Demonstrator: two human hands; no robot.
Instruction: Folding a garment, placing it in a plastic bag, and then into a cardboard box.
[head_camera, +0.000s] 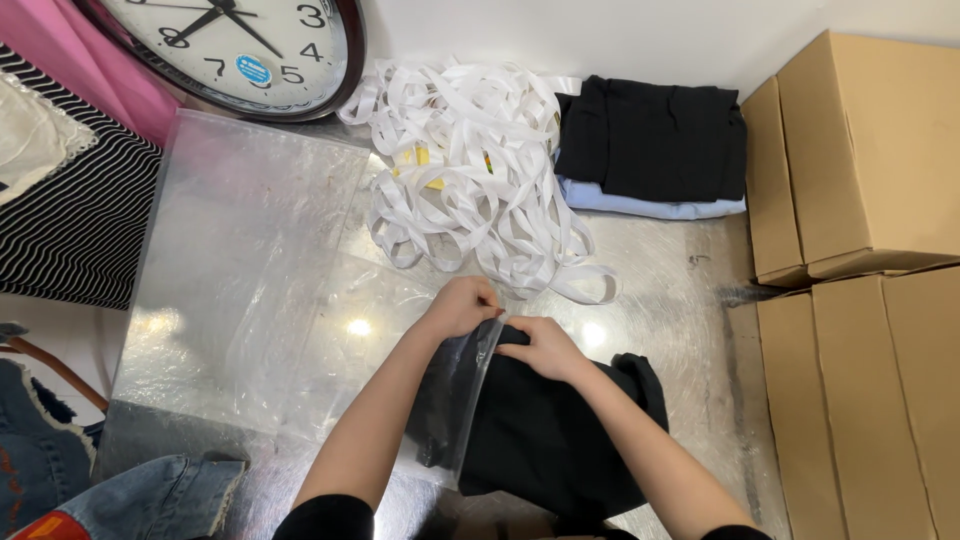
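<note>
garment (560, 440) half in bag (455, 400), boxes (860, 160) right
</note>
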